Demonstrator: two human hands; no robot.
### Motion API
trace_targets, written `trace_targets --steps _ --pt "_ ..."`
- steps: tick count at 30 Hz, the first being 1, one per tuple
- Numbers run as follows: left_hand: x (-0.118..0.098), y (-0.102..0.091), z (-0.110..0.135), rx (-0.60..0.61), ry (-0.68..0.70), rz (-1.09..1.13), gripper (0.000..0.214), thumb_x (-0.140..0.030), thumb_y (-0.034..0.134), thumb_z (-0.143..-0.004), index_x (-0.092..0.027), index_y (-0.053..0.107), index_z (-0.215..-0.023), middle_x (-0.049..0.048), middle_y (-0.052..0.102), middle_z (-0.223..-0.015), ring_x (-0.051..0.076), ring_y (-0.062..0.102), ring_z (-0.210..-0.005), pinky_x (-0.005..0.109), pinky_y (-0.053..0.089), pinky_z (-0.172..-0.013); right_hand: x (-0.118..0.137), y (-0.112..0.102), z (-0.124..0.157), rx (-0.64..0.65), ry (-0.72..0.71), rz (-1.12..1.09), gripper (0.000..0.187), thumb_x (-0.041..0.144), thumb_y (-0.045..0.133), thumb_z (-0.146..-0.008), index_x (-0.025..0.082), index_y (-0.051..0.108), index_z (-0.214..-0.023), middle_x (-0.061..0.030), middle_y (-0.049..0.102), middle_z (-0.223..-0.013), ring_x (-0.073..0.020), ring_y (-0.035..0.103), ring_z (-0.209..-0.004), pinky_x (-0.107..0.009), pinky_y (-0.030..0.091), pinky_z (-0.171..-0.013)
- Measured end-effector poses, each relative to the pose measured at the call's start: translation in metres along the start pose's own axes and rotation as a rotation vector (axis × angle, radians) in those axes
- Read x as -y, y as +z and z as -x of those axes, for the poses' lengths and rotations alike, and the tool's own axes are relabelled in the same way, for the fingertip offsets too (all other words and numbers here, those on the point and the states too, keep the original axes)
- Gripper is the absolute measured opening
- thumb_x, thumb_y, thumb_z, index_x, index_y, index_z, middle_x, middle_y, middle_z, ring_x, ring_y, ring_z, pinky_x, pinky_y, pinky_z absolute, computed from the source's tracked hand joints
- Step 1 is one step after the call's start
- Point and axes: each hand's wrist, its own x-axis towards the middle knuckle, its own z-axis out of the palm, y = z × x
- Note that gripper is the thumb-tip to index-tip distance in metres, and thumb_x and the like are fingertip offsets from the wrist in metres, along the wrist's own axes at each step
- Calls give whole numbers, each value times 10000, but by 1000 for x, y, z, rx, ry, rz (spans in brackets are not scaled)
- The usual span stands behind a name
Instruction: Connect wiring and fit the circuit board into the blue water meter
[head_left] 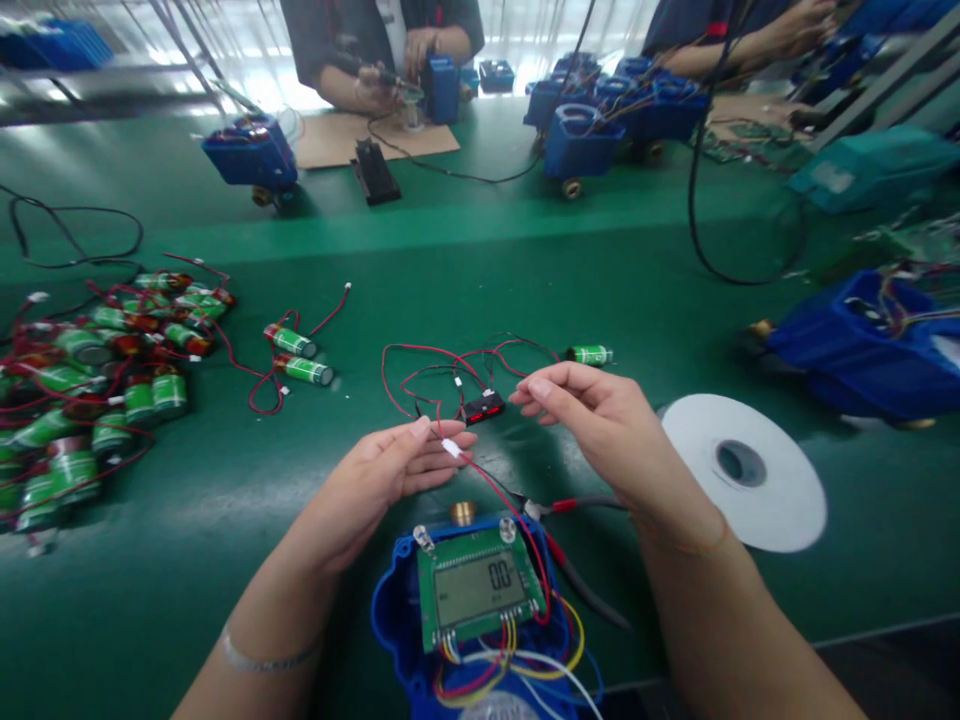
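Observation:
My left hand (401,462) pinches a thin wire between thumb and forefinger, and a small white connector (451,448) lies over its fingers. From that connector red and black wires run down to a blue meter housing (390,610), whose circuit board carries a display (480,588) reading 0.0. Just beyond the fingertips sits a small black panel meter (484,408) with lit red digits. My right hand (581,405) is closed in a pinch beside it; what its fingertips hold, if anything, is too small to make out. A green battery (590,355) with leads lies behind that hand.
Wire cutters (570,565) with red-and-grey handles lie by the housing. On the right are a white reel (787,490) and another blue housing (847,340). Several green batteries (75,465) heap at left, two more (304,370) nearer. Across the bench, co-workers handle blue housings (251,155).

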Motion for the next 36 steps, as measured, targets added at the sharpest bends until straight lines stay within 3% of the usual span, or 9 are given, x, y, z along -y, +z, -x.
trace_targets --steps 16,36 --pt "-1 -9 7 -33 -20 6 450 -482 545 -910 -106 670 -1124 163 705 -1169 264 665 -1081 363 509 -958 -11 -11 2 -130 -32 -114 209 385 671 -876 183 722 -849 -37 722 -817 -122 643 -691 -209 496 -607" --pt "-1 -6 6 -43 -2 1 390 -447 548 -921 -131 667 -1115 150 711 -1161 245 679 -1054 331 525 -918 -6 -6 4 -87 -27 -111 230 379 645 -887 161 706 -847 -46 717 -828 -134 641 -722 -225 492 -633"
